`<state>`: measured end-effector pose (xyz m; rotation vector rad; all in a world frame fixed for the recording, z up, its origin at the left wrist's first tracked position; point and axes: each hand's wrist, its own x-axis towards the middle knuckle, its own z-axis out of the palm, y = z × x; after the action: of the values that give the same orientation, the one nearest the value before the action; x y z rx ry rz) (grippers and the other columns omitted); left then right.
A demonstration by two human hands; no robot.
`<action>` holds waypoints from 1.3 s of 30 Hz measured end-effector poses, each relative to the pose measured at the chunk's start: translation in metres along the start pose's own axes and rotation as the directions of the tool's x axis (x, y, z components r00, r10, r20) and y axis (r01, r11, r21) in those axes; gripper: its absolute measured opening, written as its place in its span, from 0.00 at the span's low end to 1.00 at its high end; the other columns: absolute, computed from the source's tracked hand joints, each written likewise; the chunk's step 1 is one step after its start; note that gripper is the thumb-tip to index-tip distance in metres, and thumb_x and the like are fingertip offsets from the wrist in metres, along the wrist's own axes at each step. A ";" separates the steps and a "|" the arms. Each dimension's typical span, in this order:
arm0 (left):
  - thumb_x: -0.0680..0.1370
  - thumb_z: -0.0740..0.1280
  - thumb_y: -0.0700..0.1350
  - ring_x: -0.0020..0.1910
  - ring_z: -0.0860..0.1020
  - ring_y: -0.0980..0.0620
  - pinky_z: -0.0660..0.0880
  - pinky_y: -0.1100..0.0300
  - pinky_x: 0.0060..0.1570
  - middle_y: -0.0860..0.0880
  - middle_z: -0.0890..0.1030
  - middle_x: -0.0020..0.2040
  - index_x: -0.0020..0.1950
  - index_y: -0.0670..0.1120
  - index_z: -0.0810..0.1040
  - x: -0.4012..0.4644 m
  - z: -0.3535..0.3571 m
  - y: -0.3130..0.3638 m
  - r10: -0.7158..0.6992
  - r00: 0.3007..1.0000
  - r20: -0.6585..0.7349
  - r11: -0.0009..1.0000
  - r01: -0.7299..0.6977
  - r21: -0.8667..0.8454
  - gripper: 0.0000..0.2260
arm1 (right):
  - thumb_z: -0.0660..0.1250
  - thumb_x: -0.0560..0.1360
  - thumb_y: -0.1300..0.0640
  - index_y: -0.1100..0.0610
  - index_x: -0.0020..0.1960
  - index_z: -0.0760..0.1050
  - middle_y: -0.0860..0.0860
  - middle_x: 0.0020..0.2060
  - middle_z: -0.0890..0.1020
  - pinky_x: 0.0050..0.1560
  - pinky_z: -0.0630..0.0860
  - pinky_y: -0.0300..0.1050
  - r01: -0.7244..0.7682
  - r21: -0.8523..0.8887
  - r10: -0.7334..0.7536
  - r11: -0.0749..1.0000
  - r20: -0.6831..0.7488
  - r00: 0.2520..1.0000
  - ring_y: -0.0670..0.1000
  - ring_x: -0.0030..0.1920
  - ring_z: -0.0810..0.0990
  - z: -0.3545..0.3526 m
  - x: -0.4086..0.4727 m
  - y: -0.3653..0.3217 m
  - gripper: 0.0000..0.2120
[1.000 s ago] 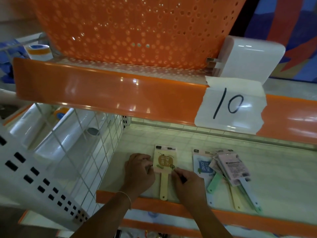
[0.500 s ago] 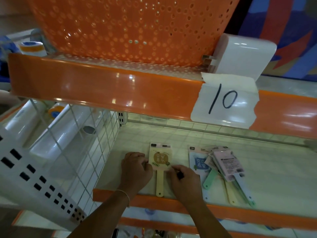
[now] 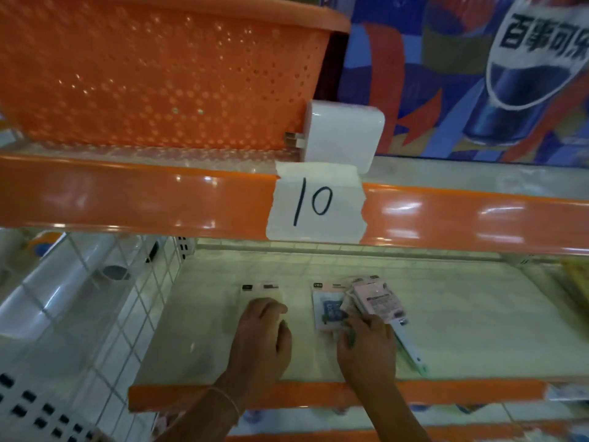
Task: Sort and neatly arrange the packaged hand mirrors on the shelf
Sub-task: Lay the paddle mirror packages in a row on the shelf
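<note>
Left hand [image 3: 263, 338] lies flat, palm down, on a single packaged hand mirror with a pale card header [image 3: 261, 290], pinning it near the left end of the cream lower shelf [image 3: 478, 320]; fingers spread, not closed round anything. Right hand [image 3: 366, 342] reaches into the loose heap of packaged mirrors with pink and blue cards [image 3: 357, 303] just beside it; fingers curled onto the packets, but whether they actually pinch one I cannot tell.

To do this well: draw one packet off the top so the heap does not slide, then lay it square to the orange shelf lip [image 3: 446, 392], handle toward the front.

Writing: white paper tag taped to the upper orange rail [image 3: 315, 202] reads "10". Blue poster behind [image 3: 541, 39] carries large Chinese characters. Packet print too blurred to read.
</note>
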<state>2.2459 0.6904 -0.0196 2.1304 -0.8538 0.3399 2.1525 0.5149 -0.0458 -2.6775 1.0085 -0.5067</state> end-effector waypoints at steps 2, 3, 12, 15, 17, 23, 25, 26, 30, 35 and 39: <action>0.74 0.58 0.48 0.53 0.75 0.56 0.72 0.66 0.52 0.51 0.78 0.53 0.52 0.48 0.80 0.001 0.019 0.017 0.093 0.983 0.161 0.993 -0.104 0.059 0.14 | 0.69 0.70 0.51 0.53 0.52 0.83 0.56 0.52 0.78 0.49 0.77 0.49 -0.040 0.001 0.040 0.999 0.052 0.998 0.59 0.49 0.78 -0.003 0.001 0.004 0.12; 0.74 0.56 0.49 0.57 0.75 0.55 0.71 0.65 0.57 0.51 0.79 0.56 0.56 0.48 0.80 0.001 0.029 0.025 0.104 0.960 0.258 0.990 -0.124 0.062 0.17 | 0.67 0.73 0.51 0.54 0.52 0.82 0.56 0.54 0.77 0.49 0.77 0.48 -0.060 0.019 0.058 0.998 0.076 0.995 0.58 0.49 0.79 -0.006 0.001 0.005 0.12; 0.72 0.56 0.53 0.57 0.80 0.49 0.76 0.54 0.59 0.49 0.83 0.55 0.57 0.47 0.83 0.005 0.084 0.047 0.110 0.795 0.597 0.933 -0.289 0.214 0.22 | 0.71 0.70 0.52 0.55 0.41 0.83 0.56 0.49 0.80 0.45 0.78 0.46 -0.071 0.061 0.067 0.996 0.059 0.996 0.56 0.44 0.81 -0.015 0.014 0.046 0.07; 0.70 0.56 0.53 0.57 0.81 0.48 0.76 0.52 0.59 0.48 0.83 0.55 0.56 0.45 0.84 0.004 0.083 0.052 0.086 0.816 0.571 0.916 -0.290 0.277 0.23 | 0.72 0.68 0.55 0.55 0.39 0.83 0.57 0.46 0.81 0.43 0.78 0.47 -0.053 0.048 0.050 0.997 0.058 0.997 0.57 0.43 0.81 -0.016 0.019 0.059 0.04; 0.69 0.56 0.51 0.57 0.81 0.46 0.76 0.49 0.59 0.46 0.83 0.55 0.55 0.43 0.84 0.000 0.086 0.048 0.055 0.832 0.552 0.899 -0.282 0.336 0.24 | 0.72 0.69 0.55 0.55 0.41 0.84 0.56 0.48 0.81 0.43 0.78 0.46 -0.066 0.068 0.064 0.995 0.038 0.997 0.57 0.43 0.81 -0.017 0.022 0.065 0.04; 0.64 0.53 0.48 0.52 0.83 0.42 0.77 0.45 0.56 0.42 0.84 0.51 0.49 0.40 0.85 -0.004 0.077 0.040 -0.047 0.856 0.515 0.847 -0.239 0.475 0.26 | 0.71 0.69 0.57 0.56 0.42 0.84 0.58 0.47 0.81 0.46 0.78 0.48 -0.048 0.043 0.046 0.998 0.059 0.997 0.60 0.46 0.81 -0.017 0.029 0.075 0.04; 0.64 0.53 0.47 0.50 0.83 0.43 0.77 0.44 0.55 0.42 0.85 0.49 0.48 0.40 0.85 -0.005 0.073 0.037 -0.055 0.869 0.492 0.834 -0.231 0.501 0.25 | 0.70 0.67 0.57 0.56 0.43 0.84 0.60 0.47 0.81 0.49 0.77 0.51 -0.035 -0.050 0.037 0.998 0.034 0.999 0.62 0.45 0.80 -0.016 0.028 0.073 0.06; 0.65 0.53 0.47 0.50 0.83 0.43 0.77 0.44 0.56 0.42 0.85 0.49 0.48 0.40 0.85 -0.005 0.072 0.036 -0.054 0.877 0.477 0.832 -0.225 0.507 0.24 | 0.69 0.66 0.57 0.57 0.43 0.84 0.61 0.45 0.81 0.48 0.77 0.53 -0.005 -0.063 0.004 0.998 -0.011 1.000 0.63 0.43 0.80 -0.015 0.025 0.070 0.08; 0.64 0.63 0.50 0.51 0.82 0.45 0.72 0.48 0.64 0.46 0.85 0.48 0.46 0.43 0.85 -0.005 0.063 0.032 -0.023 0.891 0.453 0.842 -0.227 0.490 0.18 | 0.63 0.67 0.54 0.58 0.46 0.84 0.57 0.43 0.83 0.50 0.76 0.50 0.088 0.129 -0.080 0.988 -0.067 0.995 0.60 0.46 0.81 -0.007 0.012 0.038 0.14; 0.76 0.56 0.50 0.55 0.79 0.44 0.76 0.49 0.58 0.45 0.81 0.54 0.55 0.44 0.80 -0.001 0.020 0.021 -0.026 0.988 0.151 0.952 -0.022 0.305 0.18 | 0.64 0.68 0.52 0.56 0.49 0.82 0.52 0.43 0.85 0.46 0.79 0.47 0.228 0.280 -0.250 0.932 0.044 0.967 0.55 0.42 0.83 0.006 0.006 -0.002 0.14; 0.80 0.56 0.50 0.63 0.74 0.41 0.71 0.48 0.63 0.39 0.76 0.62 0.67 0.38 0.72 0.000 -0.011 -0.029 -0.327 0.945 -0.005 0.933 0.324 0.157 0.21 | 0.62 0.71 0.51 0.49 0.55 0.78 0.46 0.43 0.83 0.45 0.76 0.43 0.181 0.351 -0.246 0.919 0.150 0.958 0.54 0.42 0.79 0.026 0.011 -0.007 0.14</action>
<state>2.2660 0.7119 -0.0290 2.3779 -0.4825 0.2165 2.1749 0.5156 -0.0648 -2.4789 0.5222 -0.4075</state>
